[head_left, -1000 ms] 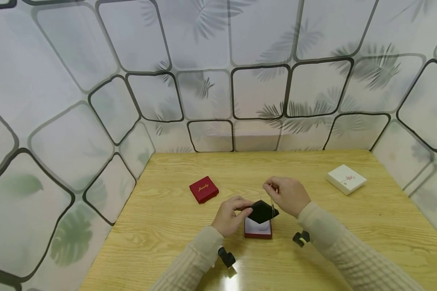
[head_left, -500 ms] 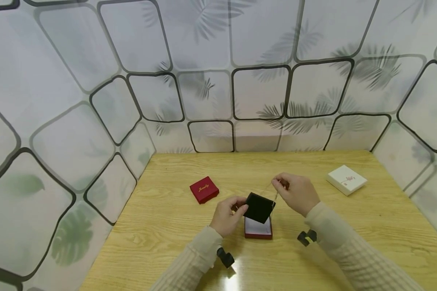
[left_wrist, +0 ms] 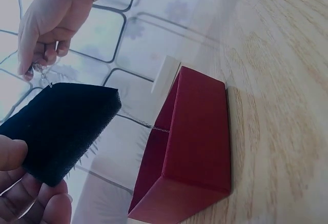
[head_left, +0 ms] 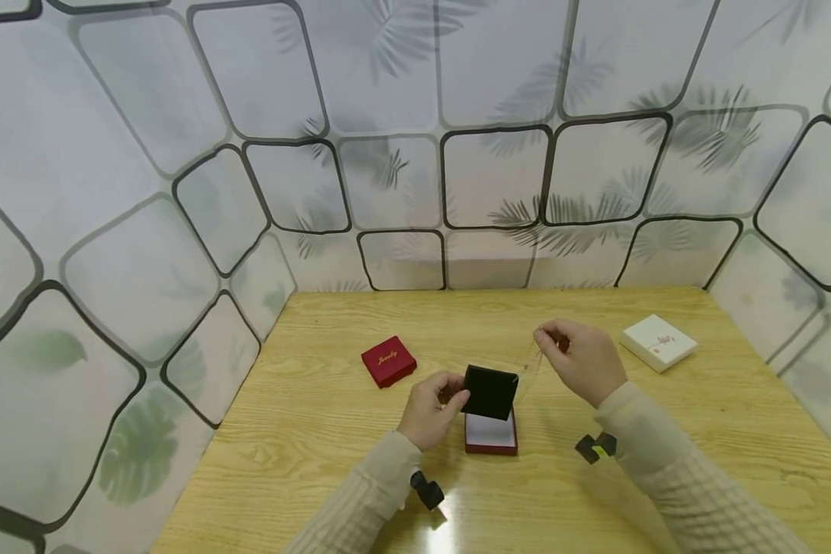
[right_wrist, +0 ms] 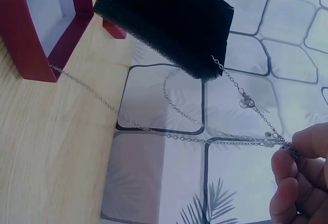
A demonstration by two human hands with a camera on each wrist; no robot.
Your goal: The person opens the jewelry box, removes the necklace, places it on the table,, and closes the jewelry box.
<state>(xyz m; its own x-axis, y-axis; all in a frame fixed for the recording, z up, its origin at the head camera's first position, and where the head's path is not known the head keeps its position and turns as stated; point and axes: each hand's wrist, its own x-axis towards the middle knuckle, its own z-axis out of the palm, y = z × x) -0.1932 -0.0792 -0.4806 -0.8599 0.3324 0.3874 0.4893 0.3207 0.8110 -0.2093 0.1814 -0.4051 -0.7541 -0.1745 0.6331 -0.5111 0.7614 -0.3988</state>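
Note:
My left hand pinches a black foam pad by its left edge, above an open red box base with a pale inside. In the right wrist view my right hand pinches a fine silver chain necklace with small clear stones. One strand runs from the fingertips to a corner of the foam pad. Another strand trails down to the rim of the red box in both wrist views. In the head view the right hand stays up and to the right of the pad, and the chain is barely visible.
A closed red lid with gold lettering lies on the wooden table to the left. At the right rear sits a white box with a pink print. Patterned curtains enclose the table's back and sides.
My right hand has moved up and to the right, drawing the chain away from the pad. The foam pad has turned in my left hand and shifted slightly left.

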